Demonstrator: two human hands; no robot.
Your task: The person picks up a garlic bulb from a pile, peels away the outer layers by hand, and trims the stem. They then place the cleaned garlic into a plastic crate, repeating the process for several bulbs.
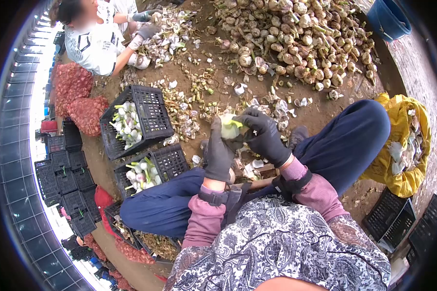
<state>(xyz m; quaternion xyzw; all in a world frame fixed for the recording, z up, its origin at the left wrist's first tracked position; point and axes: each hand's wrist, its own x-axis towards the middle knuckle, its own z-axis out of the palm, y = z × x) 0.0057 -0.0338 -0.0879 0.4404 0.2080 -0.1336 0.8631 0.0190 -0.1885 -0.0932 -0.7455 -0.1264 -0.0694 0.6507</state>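
Note:
Both of my hands wear dark gloves and meet over my lap, around one pale garlic bulb (230, 127) with a yellow-green stem. My left hand (220, 150) holds the bulb from the left, fingers pointing up. From the right, my right hand (264, 136) has its fingers closed at the stem and the bulb's side; whether it also holds a small tool is hidden. Peeled skins (280, 109) lie on the ground just beyond my hands. Left of them, black crates (155, 114) hold white bulbs with green stems.
A large heap of unpeeled garlic (296, 39) lies ahead. A co-worker (94, 43) with gloved hands sits at the upper left, beside red net sacks (75, 92). On the right are a yellow sack (403, 179), a blue bucket (386, 22) and more black crates (388, 216).

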